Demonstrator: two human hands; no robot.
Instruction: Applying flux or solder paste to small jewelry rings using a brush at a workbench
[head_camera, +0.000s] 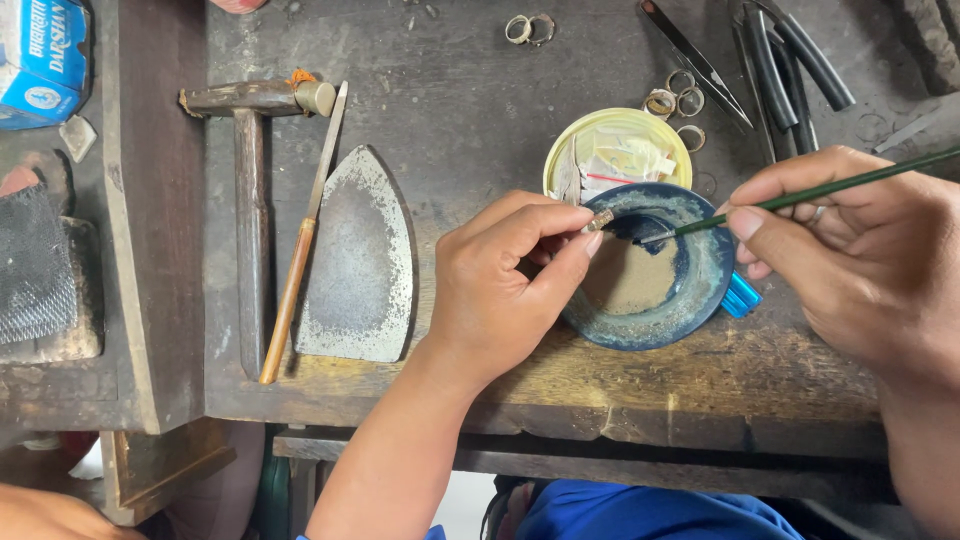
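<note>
Worn wooden bench (520, 120), rusty metal iron plate (358, 260), glossy blue dish (700, 300)

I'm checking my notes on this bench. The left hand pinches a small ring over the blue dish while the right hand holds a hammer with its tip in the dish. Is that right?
Not quite. The right hand holds a thin green brush, not a hammer; the hammer lies untouched on the bench. The rest stands: the left hand pinches a small ring over the blue dish. The head view shows it.

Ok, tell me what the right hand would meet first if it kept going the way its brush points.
The right hand points its green brush leftward and down. Going on, the tip would probably first meet the small ring pinched in the left hand, just above the blue dish; depth is unclear.
</note>
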